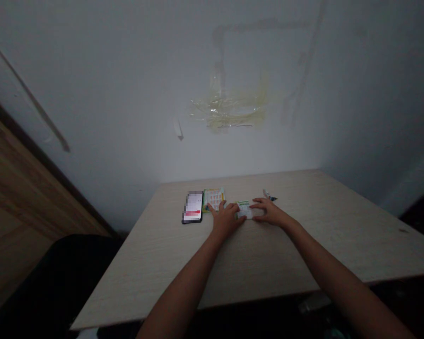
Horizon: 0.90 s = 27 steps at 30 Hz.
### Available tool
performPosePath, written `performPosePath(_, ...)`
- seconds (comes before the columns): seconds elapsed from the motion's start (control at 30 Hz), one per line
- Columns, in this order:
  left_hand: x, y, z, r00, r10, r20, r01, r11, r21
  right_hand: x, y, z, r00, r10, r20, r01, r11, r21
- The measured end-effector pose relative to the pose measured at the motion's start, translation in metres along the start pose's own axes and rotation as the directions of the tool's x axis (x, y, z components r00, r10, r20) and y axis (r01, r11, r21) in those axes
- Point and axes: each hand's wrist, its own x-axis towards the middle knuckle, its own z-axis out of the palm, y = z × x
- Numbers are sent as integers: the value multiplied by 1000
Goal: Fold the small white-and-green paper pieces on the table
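Note:
A small printed sheet (pixel 245 208) with a green heading lies flat on the table between my two hands. My left hand (pixel 226 219) rests at its left edge with fingers spread; the fingers on its other side reach onto a second printed sheet or booklet (pixel 214 195), yellow-green at the edges with rows of red print. Opposite, my right hand (pixel 271 213) has its fingers apart at the right edge of the small sheet. Neither hand visibly grips it. Just beyond my right hand is a small white and dark object (pixel 269 195), perhaps a pen, partly hidden.
A phone (pixel 192 207) with a lit screen lies left of the booklet. The pale wooden table (pixel 155 263) meets a wall (pixel 134 117) at its far edge, with clear tape (pixel 229 110) stuck on it. A dark shape (pixel 77 273) stands at the left, by wooden panelling (pixel 28 174).

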Motion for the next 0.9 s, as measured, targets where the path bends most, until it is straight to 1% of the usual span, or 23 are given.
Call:
performPosePath(0.17, 0, 0, -1, 1000, 14, 9, -14, 1000, -7, -2, -4, -2, 999, -24, -34, 26, 998, 52)
performPosePath(0.3, -2, -1, -2, 1000, 17, 25, -17, 1000, 5, -2, -10, -6, 998, -52, -34, 56, 992, 110)
performPosePath(0.4, -2, -1, -3, 1000, 26, 17, -26, 1000, -3, -2, -13, -7, 998, -49, -43, 54, 991, 122)
performPosePath(0.5, -2, -2, -2, 1000, 31, -3, -31, 999, -21, 1, -12, -4, 998, -14, -67, 20, 996, 92)
performPosePath(0.6, -1, -4, -1, 999, 36, 0, -36, 999, -29, 5, -10, 1, 994, 24, -107, -17, 998, 64)
performPosePath(0.77, -1, -5, 1, 999, 34, -2, -34, 999, -32, 13, -7, 8, 989, 25, -147, -27, 1000, -13)
performPosePath(0.9, 0, -4, 3, 999, 31, -12, -31, 999, -23, 17, -9, 9, 984, 36, -174, -50, 996, -76)
